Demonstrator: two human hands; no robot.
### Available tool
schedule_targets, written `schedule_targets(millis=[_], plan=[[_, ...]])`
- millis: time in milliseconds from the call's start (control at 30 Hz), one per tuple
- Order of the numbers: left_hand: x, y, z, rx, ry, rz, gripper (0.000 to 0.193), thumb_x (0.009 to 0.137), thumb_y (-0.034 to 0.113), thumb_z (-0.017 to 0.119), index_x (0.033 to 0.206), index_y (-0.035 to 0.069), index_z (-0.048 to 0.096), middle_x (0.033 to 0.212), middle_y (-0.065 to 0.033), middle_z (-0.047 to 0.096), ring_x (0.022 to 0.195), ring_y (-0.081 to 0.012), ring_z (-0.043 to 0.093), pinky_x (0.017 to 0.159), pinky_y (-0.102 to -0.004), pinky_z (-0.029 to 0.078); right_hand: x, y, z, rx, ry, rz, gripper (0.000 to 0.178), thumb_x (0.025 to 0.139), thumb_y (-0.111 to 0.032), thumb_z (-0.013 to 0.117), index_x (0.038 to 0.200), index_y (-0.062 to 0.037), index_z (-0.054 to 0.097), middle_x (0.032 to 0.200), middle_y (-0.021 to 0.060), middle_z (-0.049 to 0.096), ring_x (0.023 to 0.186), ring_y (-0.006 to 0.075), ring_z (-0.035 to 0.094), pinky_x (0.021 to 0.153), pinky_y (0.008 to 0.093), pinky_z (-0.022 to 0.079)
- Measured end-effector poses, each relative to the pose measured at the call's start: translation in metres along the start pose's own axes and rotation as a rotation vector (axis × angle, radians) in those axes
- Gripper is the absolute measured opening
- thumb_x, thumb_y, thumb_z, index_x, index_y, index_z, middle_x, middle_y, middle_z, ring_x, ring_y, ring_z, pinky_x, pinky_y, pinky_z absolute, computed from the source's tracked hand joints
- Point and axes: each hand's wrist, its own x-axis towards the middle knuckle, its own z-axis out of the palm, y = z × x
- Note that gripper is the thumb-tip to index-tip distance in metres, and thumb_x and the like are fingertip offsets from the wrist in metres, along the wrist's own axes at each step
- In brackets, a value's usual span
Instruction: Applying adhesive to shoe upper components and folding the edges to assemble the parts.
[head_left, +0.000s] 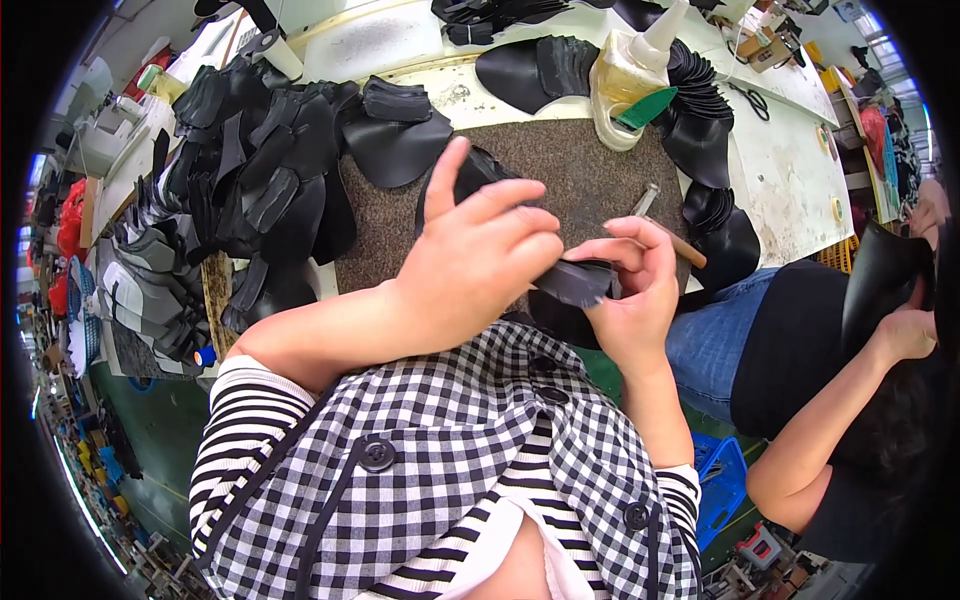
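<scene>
Just in front of my chest, a small black leather-like piece (572, 284) is stretched between my two hands. My left hand (470, 245) has its index finger raised and its other fingers curled down at the piece's left end; the thumb is hidden. Thumb and fingers of my right hand (637, 290) pinch the right end. Beneath them lies a dark brown textured work mat (385, 235). Partly covered by my left hand, another black leather-like piece (482, 172) rests on the mat.
Heaped black cut pieces (285, 165) fill the left side. A whitish glue bottle (628, 85) with a green scraper (647, 108) stands at the back. A wooden-handled hammer (688, 244) lies on the right, scissors (752, 100) beyond. A co-worker's hand (908, 335) holds a black piece.
</scene>
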Motion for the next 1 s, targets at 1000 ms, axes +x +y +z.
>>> schedule_targets(millis=[1000], plan=[[-0.010, -0.003, 0.017, -1.056, -0.131, -0.664, 0.017, 0.076, -0.006, 0.076, 0.083, 0.001, 0.062, 0.089, -0.0079, 0.067, 0.084, -0.0139, 0.065, 0.075, -0.0260, 0.053, -0.007, -0.009, -0.002, -0.163, 0.013, -0.031, 0.014, 0.080, 0.000, 0.073, 0.093, -0.0016, 0.070, 0.087, 0.0090, 0.070, 0.077, 0.0161, 0.069, 0.070, 0.0268, 0.053]])
